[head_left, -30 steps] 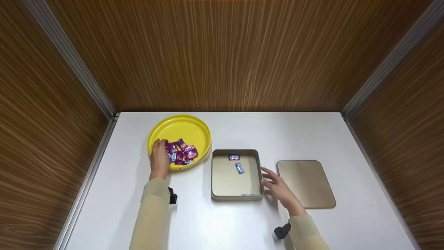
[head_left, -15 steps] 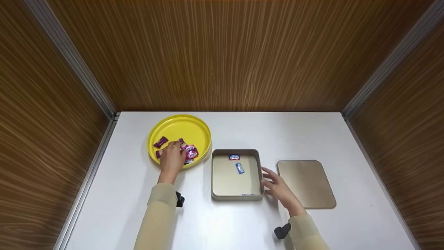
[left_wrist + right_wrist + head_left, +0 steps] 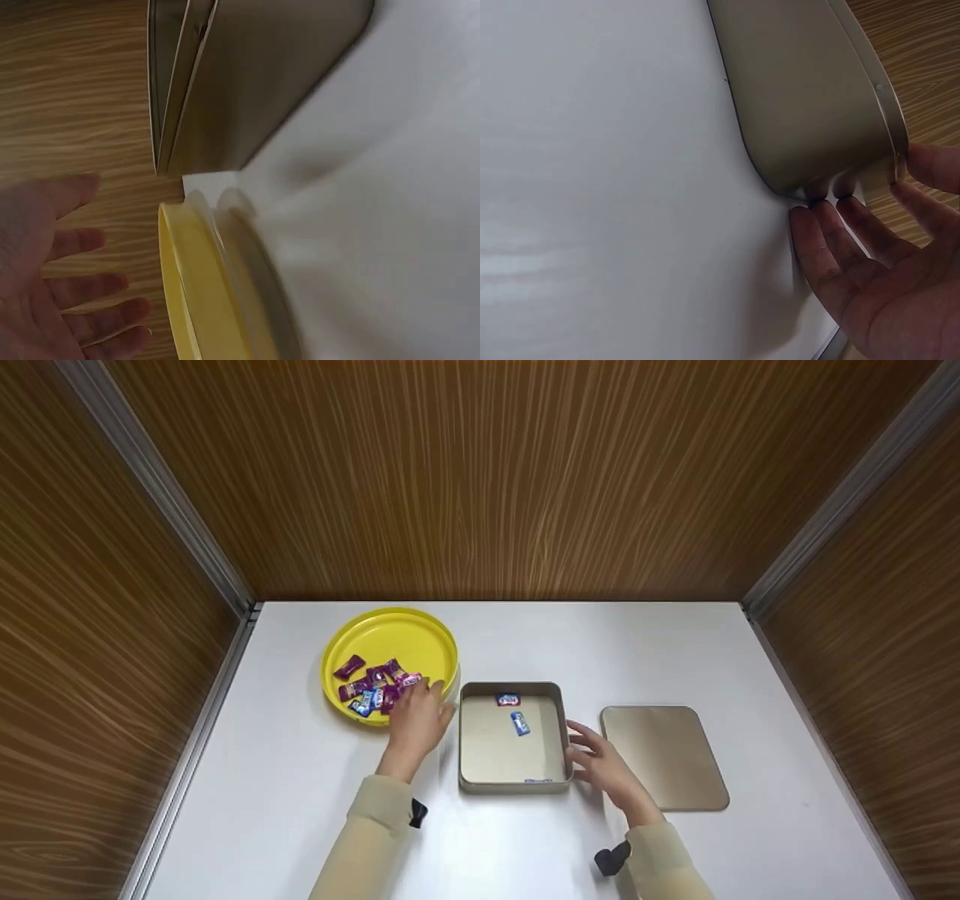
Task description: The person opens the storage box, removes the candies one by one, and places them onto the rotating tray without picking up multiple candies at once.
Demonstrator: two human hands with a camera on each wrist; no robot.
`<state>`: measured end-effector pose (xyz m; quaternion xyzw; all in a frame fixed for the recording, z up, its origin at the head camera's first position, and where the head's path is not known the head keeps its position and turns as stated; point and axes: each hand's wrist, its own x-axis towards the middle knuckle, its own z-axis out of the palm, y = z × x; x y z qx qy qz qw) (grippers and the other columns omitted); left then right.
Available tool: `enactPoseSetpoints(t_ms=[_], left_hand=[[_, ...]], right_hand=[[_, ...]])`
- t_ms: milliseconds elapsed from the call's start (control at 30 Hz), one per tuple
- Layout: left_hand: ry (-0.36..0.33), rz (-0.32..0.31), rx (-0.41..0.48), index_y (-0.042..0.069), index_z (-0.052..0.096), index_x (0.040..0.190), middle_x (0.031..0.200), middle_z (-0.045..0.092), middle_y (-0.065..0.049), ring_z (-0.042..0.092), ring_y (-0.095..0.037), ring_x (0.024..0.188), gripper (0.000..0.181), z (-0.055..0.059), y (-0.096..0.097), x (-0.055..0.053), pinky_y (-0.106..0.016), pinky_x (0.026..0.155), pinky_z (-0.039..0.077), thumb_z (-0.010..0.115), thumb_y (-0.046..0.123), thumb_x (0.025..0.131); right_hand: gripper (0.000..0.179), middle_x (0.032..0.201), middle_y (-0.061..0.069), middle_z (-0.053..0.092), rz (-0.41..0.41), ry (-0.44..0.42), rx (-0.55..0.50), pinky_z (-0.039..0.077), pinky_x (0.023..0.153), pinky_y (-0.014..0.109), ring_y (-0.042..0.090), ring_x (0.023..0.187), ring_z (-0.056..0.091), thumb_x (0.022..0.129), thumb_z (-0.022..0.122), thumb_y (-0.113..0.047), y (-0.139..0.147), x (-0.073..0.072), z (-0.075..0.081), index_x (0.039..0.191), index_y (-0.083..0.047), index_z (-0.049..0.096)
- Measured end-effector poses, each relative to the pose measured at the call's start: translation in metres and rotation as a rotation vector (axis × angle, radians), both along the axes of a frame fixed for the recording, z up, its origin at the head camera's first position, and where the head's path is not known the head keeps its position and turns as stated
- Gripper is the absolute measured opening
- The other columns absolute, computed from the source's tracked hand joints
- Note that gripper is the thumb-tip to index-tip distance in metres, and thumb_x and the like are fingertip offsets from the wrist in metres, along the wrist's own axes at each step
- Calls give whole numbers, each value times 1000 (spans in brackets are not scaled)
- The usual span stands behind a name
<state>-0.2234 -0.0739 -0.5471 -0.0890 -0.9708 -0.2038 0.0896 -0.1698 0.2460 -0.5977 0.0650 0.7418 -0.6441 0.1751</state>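
My left hand hovers over the front right edge of a round yellow tray. Its fingers are spread in the left wrist view, and nothing is seen held in them. Small wrapped candies, purple and blue, lie in the tray; the hand covers some of them. Beside the tray stands a square metal tin without its lid, holding a red-and-blue candy, a light blue candy and one by the front wall. My right hand touches the tin's right side, fingertips against its wall, thumb near the rim.
A square metal lid lies flat on the white table, right of the tin and partly behind my right hand. Wood-grain panels enclose the table at the back and both sides.
My left hand has moved right across the tray, from its left side to its front right edge. Purple and blue candies at the left are uncovered now. My right hand stays at the tin.
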Motion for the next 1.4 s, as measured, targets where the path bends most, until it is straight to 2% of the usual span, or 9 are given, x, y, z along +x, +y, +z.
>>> enactPoseSetpoints(t_ms=[167,400,500,633,900,1067,1167,1267,1400], left_hand=[[-66,-58,-30,6,61,131,133,55,-23,55,-41,117,50,0,24,11,-53,97,45,69,36,91],[-66,-121,-61,6,62,129,134,54,-22,55,-38,118,48,-5,55,23,-49,99,45,71,33,90],[-49,-135,-79,7,63,128,132,56,-20,57,-35,116,48,-7,66,25,-47,96,47,71,34,90],[-36,-157,-107,8,65,126,127,59,-17,60,-32,110,46,-11,79,28,-44,89,52,71,35,89],[-78,-213,-116,6,68,118,115,63,-15,63,-29,97,40,-21,99,30,-42,81,53,71,34,90],[-130,-300,-159,10,65,125,126,59,-13,58,-30,112,43,-24,107,30,-42,90,51,67,38,92],[-218,-353,-199,14,59,135,142,49,-12,45,-33,130,50,-25,110,29,-46,102,43,62,43,95],[-291,-373,-228,15,53,142,152,40,-11,34,-35,139,55,-26,111,27,-49,108,35,57,45,97],[-318,-376,-241,14,53,142,154,37,-10,30,-36,141,56,-31,111,23,-51,109,33,57,46,97]], right_hand=[[56,144,27,41,-3,17,2,51,91,51,47,128,45,97,56,-4,0,1,2,150,-7,37],[56,143,26,42,-17,53,43,51,93,46,46,127,46,92,56,-2,1,-2,2,146,-3,40],[50,142,25,44,-51,84,49,49,96,46,44,128,47,92,55,-1,-2,-5,1,141,2,44],[40,139,24,48,-88,101,71,47,99,48,41,126,49,99,53,-8,-6,-8,2,136,5,47],[51,142,29,44,-76,83,84,44,100,51,44,129,46,102,52,-14,-7,-9,1,149,-4,36],[51,139,29,47,-64,100,83,47,97,50,44,125,49,101,53,-12,-5,-13,-3,149,-5,39],[50,137,29,48,-63,103,76,48,96,50,44,124,51,100,53,-10,-6,-11,1,148,-4,41],[49,137,27,49,-62,99,80,48,96,49,43,123,52,100,53,-11,-6,-11,2,148,-5,41],[50,137,27,49,-59,102,109,50,94,48,43,123,52,100,53,-12,-5,-13,-2,148,-6,41]])
